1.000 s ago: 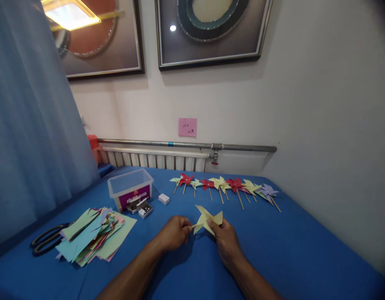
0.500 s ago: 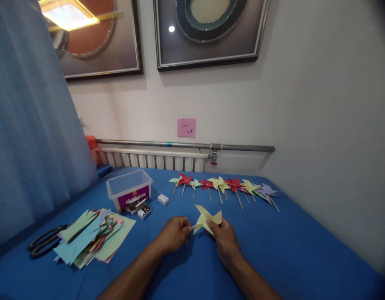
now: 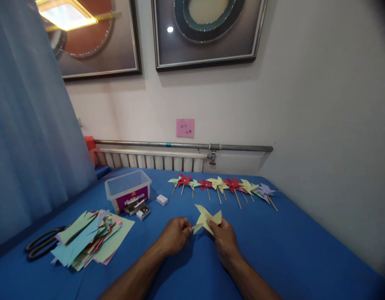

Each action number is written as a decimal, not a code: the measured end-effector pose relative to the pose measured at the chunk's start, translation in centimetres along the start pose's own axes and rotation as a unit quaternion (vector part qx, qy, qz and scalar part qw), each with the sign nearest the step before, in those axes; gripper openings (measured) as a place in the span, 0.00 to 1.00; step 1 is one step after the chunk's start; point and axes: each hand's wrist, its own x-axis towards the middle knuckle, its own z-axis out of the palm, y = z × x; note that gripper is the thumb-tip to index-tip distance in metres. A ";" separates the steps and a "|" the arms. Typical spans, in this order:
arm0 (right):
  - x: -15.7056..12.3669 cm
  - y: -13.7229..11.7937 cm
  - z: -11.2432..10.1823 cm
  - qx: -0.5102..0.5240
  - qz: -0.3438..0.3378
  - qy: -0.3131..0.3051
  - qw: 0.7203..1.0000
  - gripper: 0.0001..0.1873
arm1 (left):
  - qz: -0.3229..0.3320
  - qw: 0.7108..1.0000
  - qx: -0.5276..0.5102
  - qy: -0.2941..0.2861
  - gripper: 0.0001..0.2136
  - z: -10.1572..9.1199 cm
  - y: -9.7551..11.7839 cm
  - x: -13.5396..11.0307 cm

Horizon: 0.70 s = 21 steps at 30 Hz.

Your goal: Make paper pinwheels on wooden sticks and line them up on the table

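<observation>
A pale yellow paper pinwheel (image 3: 202, 219) is held over the blue cloth, its folded blades facing up. My right hand (image 3: 225, 239) grips it from the right, with the thumb on the front near the centre and the fingers behind. Just left of the paper, my left hand (image 3: 176, 234) is closed in a pinch. A short, thin, pale piece, apparently a stick, shows between its fingertips and the pinwheel; most of it is hidden. Finished pinwheels (image 3: 216, 183) in red, yellow, green and purple lie on sticks in a row farther back.
At left are a stack of coloured paper pieces (image 3: 78, 239) and black-handled scissors (image 3: 42, 243). Behind them stand a clear plastic tub (image 3: 130, 189), an open small box of pins (image 3: 143, 211) and a small white box (image 3: 162, 200). A radiator (image 3: 148, 160) lines the wall.
Both hands keep almost the same hold and place on the pinwheel. The background has shifted slightly left as the head turned a little.
</observation>
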 end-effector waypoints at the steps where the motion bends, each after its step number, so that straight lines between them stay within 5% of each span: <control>1: 0.0 0.0 0.0 0.000 -0.003 0.002 1.000 0.20 | 0.000 1.000 -0.003 -0.001 0.07 0.1 0.0 0.0; 21: 0.5 0.6 -0.3 -0.007 -0.010 0.006 1.000 0.21 | -0.010 1.000 -0.016 0.001 0.07 0.6 0.3 -0.1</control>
